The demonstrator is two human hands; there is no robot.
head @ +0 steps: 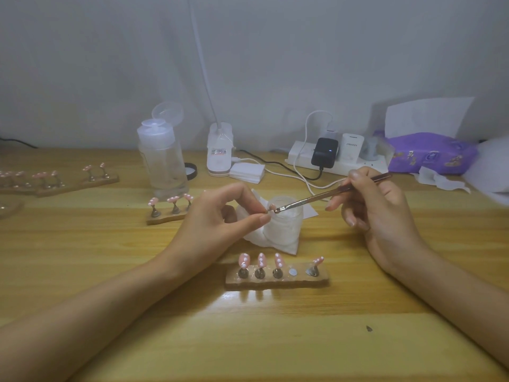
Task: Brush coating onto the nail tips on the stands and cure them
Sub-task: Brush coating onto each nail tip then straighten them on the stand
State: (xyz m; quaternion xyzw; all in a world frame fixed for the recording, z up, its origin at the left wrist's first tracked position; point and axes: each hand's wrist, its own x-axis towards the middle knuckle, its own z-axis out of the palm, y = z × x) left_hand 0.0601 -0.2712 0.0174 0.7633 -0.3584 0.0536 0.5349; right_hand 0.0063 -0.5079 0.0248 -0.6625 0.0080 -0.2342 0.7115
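Note:
My left hand (220, 213) pinches a small nail tip stand (268, 211) between thumb and fingers, held above a white jar (285, 224). My right hand (369, 205) holds a thin metal brush (325, 195), and its bristles touch the pink nail tip on that stand. Near me lies a wooden holder (276, 281) with several pink dotted nail tips on stands and one bare magnet spot. A second holder (165, 217) with pink tips sits left of my left hand.
More holders with tips (74, 181) lie at the far left. A clear bottle with open cap (162, 158), a white lamp base (219, 153), cotton pads (246, 172), a power strip with chargers (330, 157) and a purple tissue pack (432, 154) line the back. Tissue lies under the jar.

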